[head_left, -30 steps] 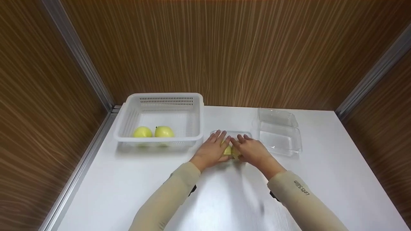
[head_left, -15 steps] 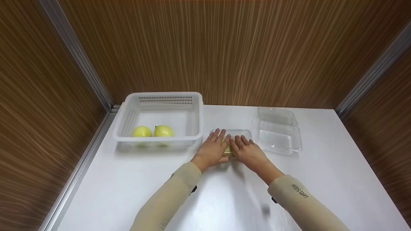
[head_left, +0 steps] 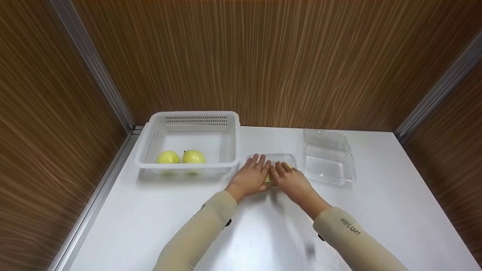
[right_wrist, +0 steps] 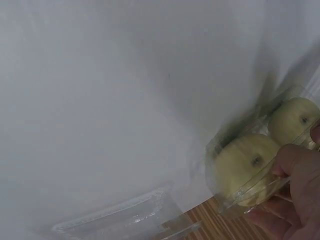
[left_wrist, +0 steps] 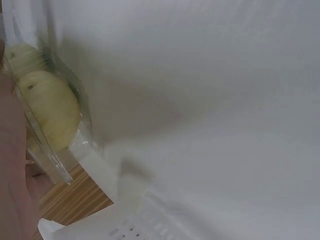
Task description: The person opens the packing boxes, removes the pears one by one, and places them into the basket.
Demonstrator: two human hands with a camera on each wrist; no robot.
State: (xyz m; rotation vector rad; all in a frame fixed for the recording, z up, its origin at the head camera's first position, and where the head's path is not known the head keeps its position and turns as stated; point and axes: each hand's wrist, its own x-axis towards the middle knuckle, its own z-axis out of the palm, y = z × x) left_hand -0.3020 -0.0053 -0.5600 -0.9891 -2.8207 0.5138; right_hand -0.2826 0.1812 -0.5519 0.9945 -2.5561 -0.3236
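Observation:
A clear plastic clamshell container (head_left: 278, 154) stands on the white table under both hands. Two round yellow fruits (right_wrist: 245, 167), with dark dimples like apples, show through its wall in the right wrist view. My left hand (head_left: 249, 180) lies over the left part of the lid, fingers stretched away from me. From the right, my right hand (head_left: 294, 185) presses on the lid, its fingertips close to the left hand's. Its thumb (right_wrist: 290, 157) rests at the container's front rim. Part of the container and fruit is hidden beneath the hands.
Back left stands a white perforated basket (head_left: 188, 165), holding two yellow fruits, one on the left (head_left: 168, 157) and one on the right (head_left: 194, 156). Another clear clamshell container (head_left: 327, 163) sits opened to the right of the hands. Wood-grain walls (head_left: 241, 64) enclose the table.
My right hand has shifted slightly toward the left hand and nearer to me, covering more of the container's front. The left hand stays almost where it was.

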